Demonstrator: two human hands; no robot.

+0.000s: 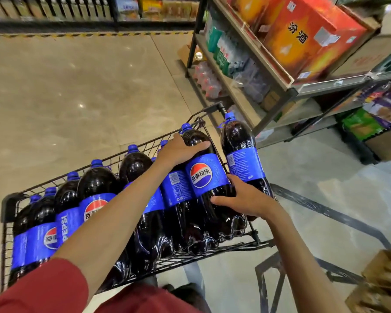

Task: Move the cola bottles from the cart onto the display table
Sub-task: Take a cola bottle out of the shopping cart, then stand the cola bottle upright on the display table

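Both hands hold one cola bottle (203, 177) at the right edge of the cart (8, 206), the left hand (181, 151) curled over its shoulder, the right hand (246, 201) around its lower body; a second bottle (244, 161) stands just beyond that edge, on the display table (325, 177); wide floor (77, 86) lies at the left.

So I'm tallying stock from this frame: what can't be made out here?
Head view only:
- Bottle count: the left forearm covers several bottles in the cart.
- Base of the standing bottle right of the cart: hidden behind the right hand, so what it stands on is unclear.
- Display table: cut off by the right edge.
- Small print on the held bottle: too small to read.
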